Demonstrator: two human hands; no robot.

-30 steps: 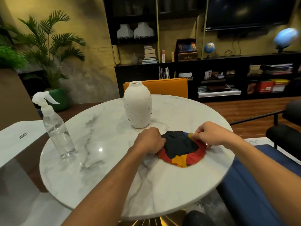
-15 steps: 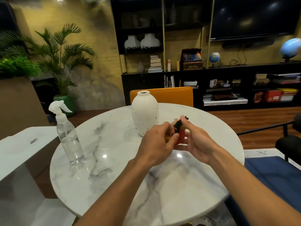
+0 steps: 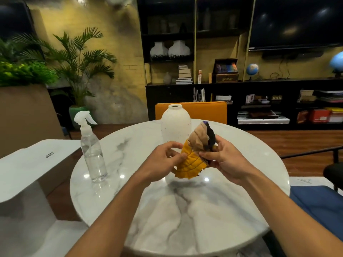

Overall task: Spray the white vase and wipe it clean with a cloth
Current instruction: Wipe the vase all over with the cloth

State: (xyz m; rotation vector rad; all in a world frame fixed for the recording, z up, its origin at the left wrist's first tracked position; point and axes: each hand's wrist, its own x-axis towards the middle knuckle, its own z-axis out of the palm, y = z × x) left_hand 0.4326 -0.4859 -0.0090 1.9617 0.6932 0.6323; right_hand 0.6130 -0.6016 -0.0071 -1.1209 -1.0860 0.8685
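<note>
A white speckled vase (image 3: 175, 125) stands upright at the far side of the round marble table (image 3: 185, 210). A patchwork cloth (image 3: 194, 154) of yellow, beige and black is bunched up above the table, just in front of the vase. My left hand (image 3: 163, 161) grips its yellow lower part. My right hand (image 3: 221, 159) pinches its right side by the black patch. A clear spray bottle (image 3: 91, 151) with a white trigger head stands upright at the table's left edge, apart from both hands.
An orange chair back (image 3: 206, 112) rises behind the vase. A white side table (image 3: 27, 164) sits to the left. A blue seat (image 3: 319, 204) and a black chair (image 3: 334, 171) are at the right. Dark shelves and a potted palm (image 3: 78, 71) line the back wall.
The cloth lay flat on the table under both hands a second ago. Both hands have lifted it off the table and bunched it up in front of the vase.
</note>
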